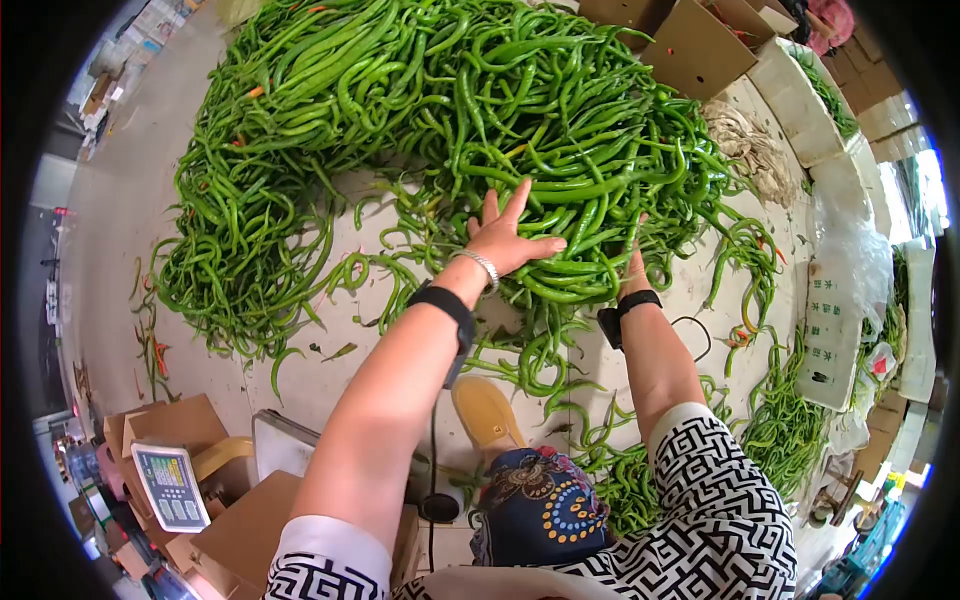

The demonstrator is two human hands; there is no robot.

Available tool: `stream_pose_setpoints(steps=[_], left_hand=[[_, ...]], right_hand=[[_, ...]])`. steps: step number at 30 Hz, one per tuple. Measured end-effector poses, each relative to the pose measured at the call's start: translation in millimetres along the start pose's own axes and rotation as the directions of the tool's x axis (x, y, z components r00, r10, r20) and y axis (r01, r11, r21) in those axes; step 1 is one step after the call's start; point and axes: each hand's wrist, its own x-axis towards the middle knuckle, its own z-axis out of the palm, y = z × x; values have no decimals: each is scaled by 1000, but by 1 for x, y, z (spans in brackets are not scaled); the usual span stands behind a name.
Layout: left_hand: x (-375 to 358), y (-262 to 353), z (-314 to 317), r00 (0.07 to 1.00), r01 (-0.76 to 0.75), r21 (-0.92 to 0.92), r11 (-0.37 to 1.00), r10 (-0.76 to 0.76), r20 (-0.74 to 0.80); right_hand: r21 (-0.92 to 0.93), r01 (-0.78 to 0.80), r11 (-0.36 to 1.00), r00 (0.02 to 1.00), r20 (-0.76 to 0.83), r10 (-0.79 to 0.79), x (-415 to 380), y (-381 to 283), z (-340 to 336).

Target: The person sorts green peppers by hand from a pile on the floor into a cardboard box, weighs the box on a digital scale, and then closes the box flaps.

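Observation:
A big heap of long green chili peppers (560, 110) spreads over the floor in front of me. My left hand (505, 240) lies on its near edge, back up, fingers spread wide. To its right, my right hand (636, 272) rests against the side of the same clump. One finger of it points straight up along the peppers; its other fingers are partly hidden. Between both hands lies a bunch of glossy green chili peppers (572, 275), still among the heap. A bracelet and a black band are on my left wrist, another black band on my right.
Loose peppers (785, 425) lie at the right. White foam boxes (828, 320) line the right side, near a beige cloth bundle (750, 150). A scale display (172, 487) and cardboard boxes (240, 525) stand lower left. My yellow shoe (485, 412) is below the heap.

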Motion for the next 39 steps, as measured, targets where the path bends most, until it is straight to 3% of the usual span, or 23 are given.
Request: stream_pose_setpoints(steps=[1, 3, 7, 12, 13, 14, 15, 18, 19, 20, 21, 22, 23, 24, 25, 26, 28, 29, 31, 33, 34, 37, 39], left_hand=[[1, 1, 4, 1000, 27, 27, 999, -27, -17], [4, -10, 5, 997, -43, -105, 994, 50, 64], [-17, -15, 20, 991, -113, 156, 981, 99, 91], [-55, -34, 37, 978, -208, 109, 972, 209, 9], [-62, -38, 37, 975, -222, 109, 969, 223, -5], [-72, -43, 37, 971, -220, 168, 961, 233, -58], [-85, -47, 32, 972, -215, 174, 961, 228, -57], [-132, -65, -5, 995, -103, 124, 987, 104, 0], [-147, -74, -19, 996, -85, 132, 988, 86, 1], [-161, -88, -33, 992, -113, 128, 985, 118, -35], [-173, -102, -47, 987, -138, 126, 982, 148, -70], [-184, -112, -61, 985, -113, 148, 983, 130, -110], [-194, -118, -75, 982, -84, 167, 982, 110, -155], [-201, -121, -88, 987, 54, 202, 978, -22, -160], [-208, -135, -91, 969, 85, 292, 953, -11, -249], [-215, -148, -91, 968, 80, 301, 950, -2, -251], [-225, -155, -87, 968, 59, 237, 970, 2, -253], [-228, -152, -78, 968, 44, 159, 986, -3, -249], [-231, -149, -56, 978, 21, 229, 973, 28, -207], [-232, -144, -38, 982, -17, 219, 976, 57, -179], [-232, -146, -30, 980, -19, 214, 977, 60, -188], [-237, -136, -24, 966, 32, 216, 976, 25, -257], [-246, -123, -29, 959, 93, 193, 977, -36, -280]], right_hand=[[-3, 6, 1000, 1000, 1, -6, 1, 2, -3], [10, 1, 1000, 1000, 24, -1, 3, 10, -7], [44, -37, 998, 996, 86, 33, 7, 24, -13], [135, -107, 985, 974, 214, 77, 15, 60, -20], [72, -110, 991, 977, 193, 94, 10, 66, -19], [93, -142, 986, 958, 264, 113, 1, 76, -19], [111, -173, 979, 934, 334, 127, -16, 85, -10], [107, -229, 967, 954, 223, 201, -63, 120, 32], [271, -199, 942, 967, 209, 144, -68, 149, 46], [315, -310, 897, 929, 302, 215, -68, 177, 50], [348, -448, 824, 889, 271, 369, -47, 220, 53], [275, -131, 953, 951, 305, 42, -97, 213, 96], [-121, 187, 975, 918, 376, -130, -13, 334, 41], [-11, -32, 999, 951, 307, 34, -37, 312, 85], [109, -246, 963, 944, 254, 212, -65, 284, 130], [108, -257, 960, 939, 261, 222, -60, 283, 134], [34, -612, 790, 764, 282, 580, -56, 268, 140], [-105, -517, 849, 854, -8, 519, -66, 260, 140], [-294, -496, 817, 862, -56, 503, -85, 241, 134], [-309, -360, 880, 919, 41, 391, -99, 218, 105], [-410, -292, 864, 936, 61, 346, -100, 197, 92], [-696, -71, 714, 988, 47, 145, -122, 105, 66], [-755, 165, 635, 986, 143, -86, -111, 42, 32]])
